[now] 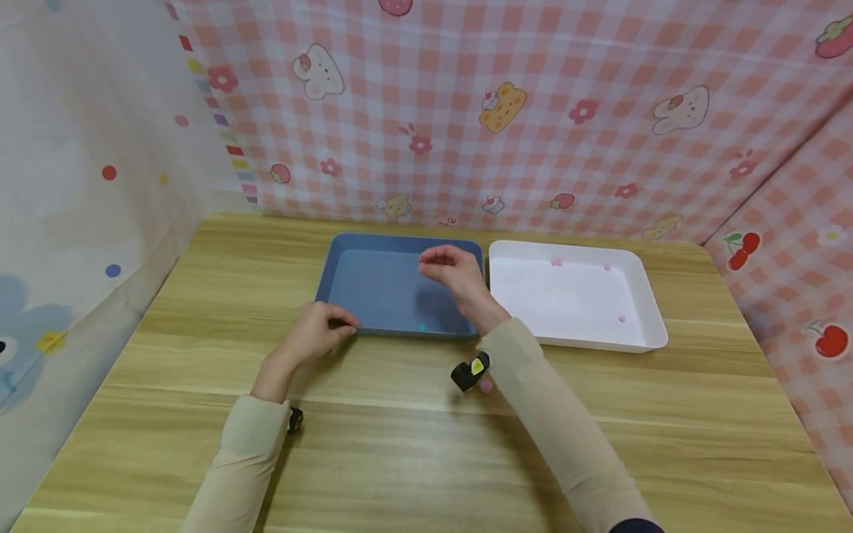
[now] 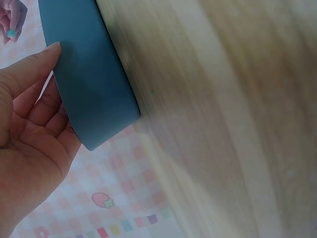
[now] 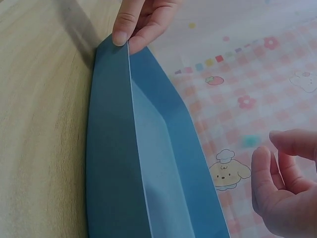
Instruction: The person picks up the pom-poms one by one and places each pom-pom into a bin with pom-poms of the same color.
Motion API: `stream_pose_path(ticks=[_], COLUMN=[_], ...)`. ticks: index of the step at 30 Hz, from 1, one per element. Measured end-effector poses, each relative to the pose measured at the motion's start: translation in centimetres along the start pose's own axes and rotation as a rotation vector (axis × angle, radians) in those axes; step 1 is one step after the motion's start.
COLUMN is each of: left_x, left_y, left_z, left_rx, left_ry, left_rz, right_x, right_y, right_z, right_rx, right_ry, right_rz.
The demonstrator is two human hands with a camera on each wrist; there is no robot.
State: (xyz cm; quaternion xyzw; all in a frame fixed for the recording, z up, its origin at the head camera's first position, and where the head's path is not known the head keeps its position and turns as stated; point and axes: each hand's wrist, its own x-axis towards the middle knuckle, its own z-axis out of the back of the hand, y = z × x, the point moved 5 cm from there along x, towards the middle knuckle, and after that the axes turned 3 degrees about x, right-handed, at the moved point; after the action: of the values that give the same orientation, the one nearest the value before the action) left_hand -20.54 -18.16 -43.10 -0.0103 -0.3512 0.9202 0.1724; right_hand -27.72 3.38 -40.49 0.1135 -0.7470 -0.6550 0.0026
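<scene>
My left hand (image 1: pixel 313 333) pinches the rim of the blue tray (image 1: pixel 343 244) at its near left corner; in the left wrist view the thumb lies on the outer wall, the fingers behind it. Above the right part of this tray hovers my right hand (image 1: pixel 460 280), its fingers bent and the thumb close to the fingertips. A small teal piece (image 3: pixel 250 141) shows blurred just off those fingertips, with a narrow gap between thumb and fingers. Against the tray's near wall in the head view is a small teal spot (image 1: pixel 422 327).
A white tray (image 1: pixel 656 326) stands to the right of the blue one, with pink pieces in it, one a small pink piece (image 1: pixel 623 319). On the wooden table (image 1: pixel 373 444), a pink ball (image 1: pixel 486 386) lies beside the right wrist's black camera (image 1: pixel 469 371). Checked cloth (image 1: pixel 433 89) hangs behind.
</scene>
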Motion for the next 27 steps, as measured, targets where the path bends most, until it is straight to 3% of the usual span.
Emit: stream_pose_path(ticks=[7,15,27], left_x=[0.1,0.0,0.1], left_y=[0.0,-0.1,0.1], left_z=[0.0,0.1,0.0], left_rx=[-0.004,-0.010,0.000], left_ry=[0.001,-0.001,0.003], left_rz=[0.005,0.006,0.010], right_x=[-0.2,-1.8,-5.5], right_y=[0.3,1.1,1.8], right_z=[0.2,1.3,4.0], right_rx=[-0.022,-0.071,-0.293], right_ry=[-0.005,0.006,0.064], right_rz=[0.002,0.053,0.145])
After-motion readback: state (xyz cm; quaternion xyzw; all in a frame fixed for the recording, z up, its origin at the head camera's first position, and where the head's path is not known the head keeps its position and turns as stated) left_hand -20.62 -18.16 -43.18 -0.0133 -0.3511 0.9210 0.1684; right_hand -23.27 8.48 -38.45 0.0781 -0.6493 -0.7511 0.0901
